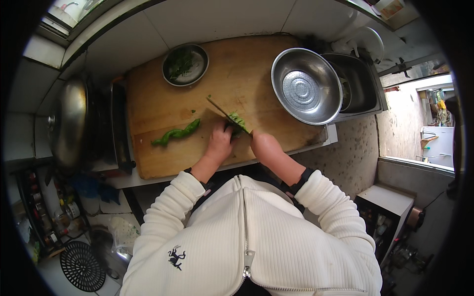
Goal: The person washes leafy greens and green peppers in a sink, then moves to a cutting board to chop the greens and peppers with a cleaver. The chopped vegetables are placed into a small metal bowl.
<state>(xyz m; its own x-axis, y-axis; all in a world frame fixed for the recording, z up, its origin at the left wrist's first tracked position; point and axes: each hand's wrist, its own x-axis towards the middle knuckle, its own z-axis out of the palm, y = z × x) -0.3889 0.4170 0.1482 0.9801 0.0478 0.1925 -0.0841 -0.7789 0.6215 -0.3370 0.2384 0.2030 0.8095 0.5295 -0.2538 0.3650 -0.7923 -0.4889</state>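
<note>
On a large wooden cutting board (240, 66), my right hand (263, 145) grips the handle of a kitchen knife (226, 114), its blade slanting up to the left. Chopped green pieces (237, 119) lie against the blade's far side. Just left of the knife, my left hand (220, 138) presses a green vegetable, mostly hidden under the fingers. A twisted green pepper (177, 134) rests on the board to the left of that hand. Near the board's back edge stands a small metal bowl (200, 70) with cut greens inside.
A large metal basin (301, 87) sits at the board's right end, beside a sink (357, 81). At the left stands a big metal lidded pot (70, 124). A tiled wall (222, 22) runs behind the board.
</note>
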